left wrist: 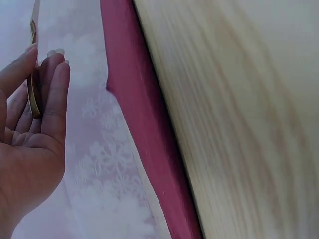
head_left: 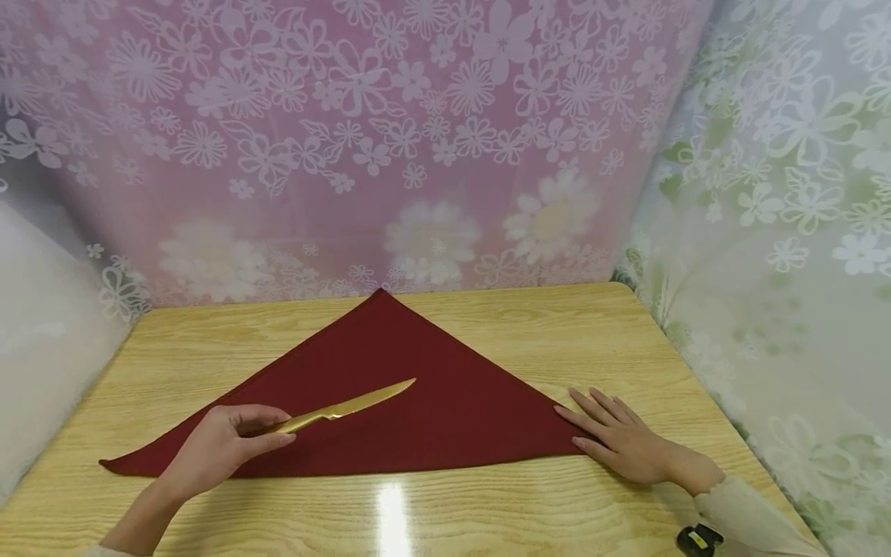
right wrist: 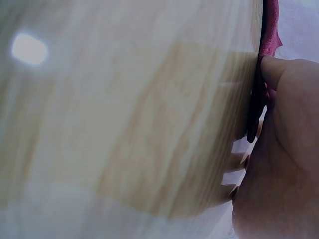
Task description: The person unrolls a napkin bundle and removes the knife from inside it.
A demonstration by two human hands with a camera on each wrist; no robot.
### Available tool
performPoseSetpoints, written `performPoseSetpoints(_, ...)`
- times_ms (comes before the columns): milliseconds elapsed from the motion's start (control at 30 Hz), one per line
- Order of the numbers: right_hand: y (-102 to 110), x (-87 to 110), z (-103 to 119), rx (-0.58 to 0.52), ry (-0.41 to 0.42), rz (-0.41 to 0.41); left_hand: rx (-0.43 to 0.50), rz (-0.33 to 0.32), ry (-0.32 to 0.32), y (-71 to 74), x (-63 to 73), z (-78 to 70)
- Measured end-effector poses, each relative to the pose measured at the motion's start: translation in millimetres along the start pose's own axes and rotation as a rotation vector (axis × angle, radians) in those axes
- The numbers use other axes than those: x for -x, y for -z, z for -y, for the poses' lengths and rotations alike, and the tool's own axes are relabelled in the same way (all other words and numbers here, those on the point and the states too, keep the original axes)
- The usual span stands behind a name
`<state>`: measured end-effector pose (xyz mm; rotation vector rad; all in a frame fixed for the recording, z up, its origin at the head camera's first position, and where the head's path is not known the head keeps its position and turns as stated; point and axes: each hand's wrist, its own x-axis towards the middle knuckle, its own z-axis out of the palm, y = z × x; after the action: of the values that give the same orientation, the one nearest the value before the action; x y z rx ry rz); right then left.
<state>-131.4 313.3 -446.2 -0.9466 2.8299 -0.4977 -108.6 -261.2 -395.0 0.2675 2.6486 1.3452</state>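
Note:
A gold table knife (head_left: 369,400) is pinched by its handle between the thumb and fingers of my left hand (head_left: 212,449). Its blade points right, over a dark red cloth napkin (head_left: 390,356) folded into a triangle with its peak at the back. In the left wrist view the knife (left wrist: 33,94) stands apart from the napkin (left wrist: 144,124), the handle end lying across the fingers. My right hand (head_left: 619,441) rests palm down with straight fingers on the napkin's right corner and the table beside it, hiding that corner's tip in the head view.
The wood-grain table (head_left: 557,503) carries the napkin. A pink flowered curtain (head_left: 348,155) hangs behind it, and a pale flowered curtain (head_left: 780,271) along the right side. A small black device (head_left: 698,539) sits by the right sleeve (head_left: 752,514).

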Motion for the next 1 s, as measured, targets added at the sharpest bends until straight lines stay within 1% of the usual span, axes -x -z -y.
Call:
performPoseSetpoints(67, -0.1, 0.2, 0.0, 0.003, 0.003, -0.008, -0.006, 0.031, -0.029, -6.6, 1.2, -2.4)
performPoseSetpoints(200, -0.7, 0.7, 0.0, -0.001, 0.019, -0.037, 0.012, 0.097, -0.059, -19.8, 3.7, -5.8)
performPoseSetpoints(333, -2.5, 1.4, -1.2, -0.006, 0.039, -0.061, 0.030, 0.165, -0.093, -31.4, 5.1, -5.6)
performPoseSetpoints(500, 0.3, 0.9, 1.2, 0.009, 0.009, -0.025, 0.091, 0.235, -0.158, -41.4, 5.9, -3.2)
performPoseSetpoints(633, 1.3, 1.2, 1.9, 0.005, -0.004, -0.006, 0.097, 0.248, -0.177, -46.6, 7.5, -2.7)
performPoseSetpoints(867, -0.9, 1.8, -1.2, -0.007, -0.012, -0.001, 0.050, 0.263, -0.206, -54.4, 10.2, 0.0)
performPoseSetpoints(1000, -1.6, 0.8, -1.1, -0.003, -0.006, -0.007, 0.017, 0.256, -0.220, -56.8, 12.3, 1.9)
